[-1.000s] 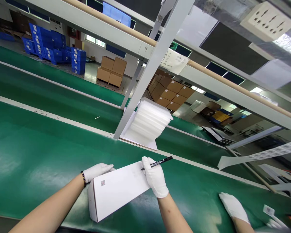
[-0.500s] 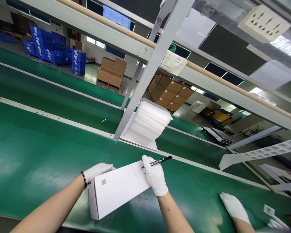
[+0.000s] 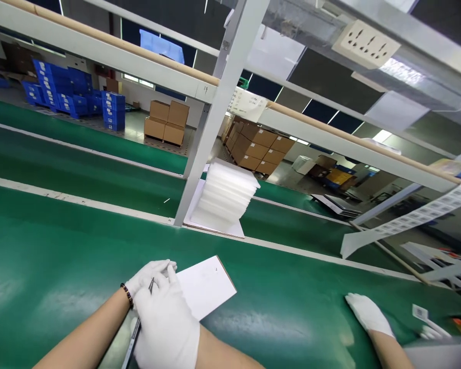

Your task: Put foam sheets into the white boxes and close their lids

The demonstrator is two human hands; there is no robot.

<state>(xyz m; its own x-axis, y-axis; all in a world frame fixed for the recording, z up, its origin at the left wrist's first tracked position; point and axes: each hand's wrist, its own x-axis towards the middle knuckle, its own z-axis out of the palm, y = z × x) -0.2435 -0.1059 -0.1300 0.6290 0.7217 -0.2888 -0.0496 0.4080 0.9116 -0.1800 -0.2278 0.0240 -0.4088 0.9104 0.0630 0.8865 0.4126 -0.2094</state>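
A long white box (image 3: 209, 287) lies on the green conveyor belt (image 3: 61, 256) in front of me. My left hand (image 3: 148, 274), in a white glove, rests curled on the box's far left end. My right hand (image 3: 165, 323), also gloved, now lies across the box's near left part and covers it. It is closed round a black pen (image 3: 132, 341), whose shaft runs from between the two hands down toward me. The box's right end shows bare, with a small mark near its corner.
A stack of white foam sheets (image 3: 225, 197) stands behind the belt beside a grey metal post (image 3: 215, 118). Another person's gloved hand (image 3: 367, 313) rests on the belt at the right, near a label strip (image 3: 407, 220). Cardboard boxes (image 3: 165, 120) and blue crates (image 3: 69, 95) stand far off.
My right hand has left the box's far right corner and swung left over its near end, taking the pen along. The view has shifted a little to the right.
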